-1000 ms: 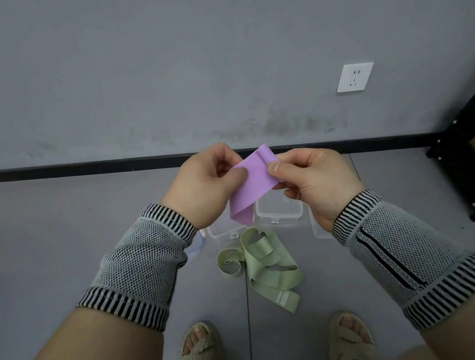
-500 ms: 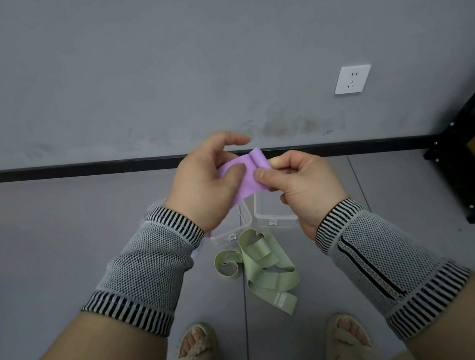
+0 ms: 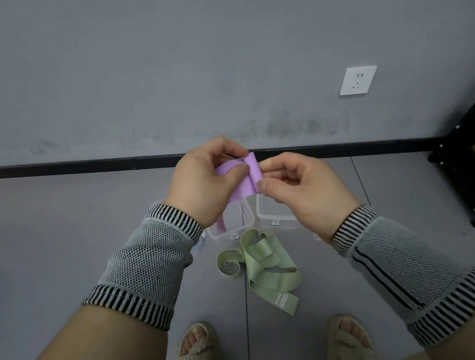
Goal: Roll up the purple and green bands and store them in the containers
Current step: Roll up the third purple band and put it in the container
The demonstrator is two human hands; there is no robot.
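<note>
I hold the purple band (image 3: 243,182) in both hands at chest height above the floor. My left hand (image 3: 208,181) pinches its left side with thumb on top. My right hand (image 3: 298,188) grips the right edge, where the end is turned into a small roll. A loose tail of the band hangs below my left wrist. The green band (image 3: 266,267) lies crumpled on the floor below my hands. Behind it stand two clear plastic containers, a left container (image 3: 233,233) and a right container (image 3: 275,219), both open and partly hidden by my hands.
A grey wall with a black baseboard (image 3: 69,166) and a white socket (image 3: 358,79) lies ahead. A black shelf frame (image 3: 464,178) holding cardboard boxes stands at the right. My sandalled feet (image 3: 198,358) are at the bottom.
The flat purple band has been gathered and its right end turned into a small roll between my fingers. Both hands shifted slightly left and stayed on the band.
</note>
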